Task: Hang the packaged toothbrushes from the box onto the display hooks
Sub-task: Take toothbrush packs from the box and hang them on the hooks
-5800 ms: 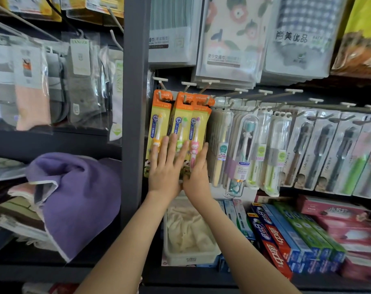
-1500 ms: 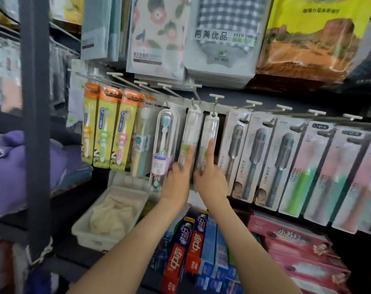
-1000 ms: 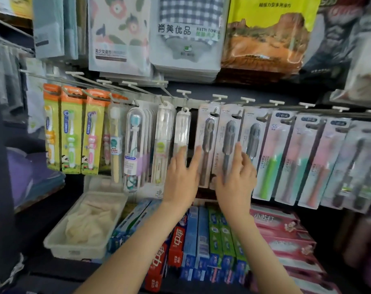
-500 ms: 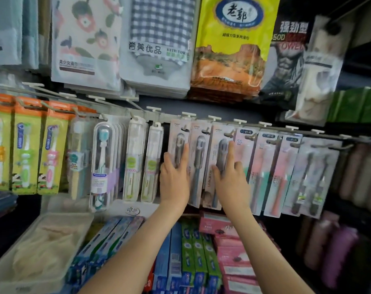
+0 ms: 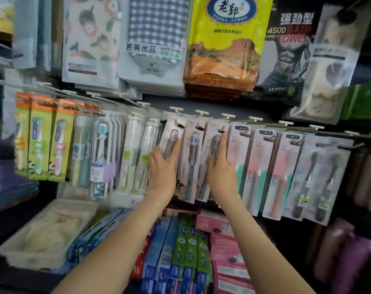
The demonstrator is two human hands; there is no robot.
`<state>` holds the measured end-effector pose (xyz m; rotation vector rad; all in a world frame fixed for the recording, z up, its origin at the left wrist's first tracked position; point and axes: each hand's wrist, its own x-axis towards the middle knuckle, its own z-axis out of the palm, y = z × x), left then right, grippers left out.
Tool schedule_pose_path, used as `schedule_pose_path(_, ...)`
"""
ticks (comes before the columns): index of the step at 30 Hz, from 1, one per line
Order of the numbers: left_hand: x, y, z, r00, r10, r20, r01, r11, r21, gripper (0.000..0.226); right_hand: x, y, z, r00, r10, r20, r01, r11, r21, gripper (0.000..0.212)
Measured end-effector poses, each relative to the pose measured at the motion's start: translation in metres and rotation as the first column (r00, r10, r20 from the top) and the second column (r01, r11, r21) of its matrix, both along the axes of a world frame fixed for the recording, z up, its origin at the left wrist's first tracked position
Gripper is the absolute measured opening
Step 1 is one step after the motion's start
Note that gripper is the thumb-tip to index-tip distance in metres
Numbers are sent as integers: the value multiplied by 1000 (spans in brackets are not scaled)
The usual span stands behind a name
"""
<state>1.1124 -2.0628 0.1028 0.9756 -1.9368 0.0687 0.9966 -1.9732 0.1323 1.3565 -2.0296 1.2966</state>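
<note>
Packaged toothbrushes (image 5: 192,158) on hooks (image 5: 201,113): my left hand (image 5: 162,166) and right hand (image 5: 220,168) press flat-fingered on grey packs (image 5: 172,132). Pink packs (image 5: 258,166) alongside read "SS".

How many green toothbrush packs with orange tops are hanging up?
3, side by side at the row's left end: leftmost pack, middle pack, right pack. More may hang hidden behind them.

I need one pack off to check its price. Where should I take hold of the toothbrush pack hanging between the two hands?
Probably pinch the pack at its free bottom edge, front and back, coming from below. It hangs flat from a hook by its top slot, its sides crowded by neighbouring packs under the left hand and right hand. Then slide it forward.
</note>
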Motion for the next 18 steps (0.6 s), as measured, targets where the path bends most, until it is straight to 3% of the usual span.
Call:
schedule_pose_path(3,-8,9,-4,998,16,-54,-17,1000,-2,84,-1,8,-5,998,42,-37,-42,999,-12,73)
schedule_pose_path(8,-40,47,-11,985,-47,-163,-7,948,-318,72,-18,51,-22,995,-32,-94,19,991,-129,66)
schedule_pose_path(12,-80,80,-14,980,-186,-66,150,920,-361,75,-65,84,-40,942,-290,-170,215,909,-358,73)
schedule_pose_path(18,-141,99,-20,975,-212,59,219,907,-359,74,-139,127,-46,913,-408,-20,382,872,-307,76)
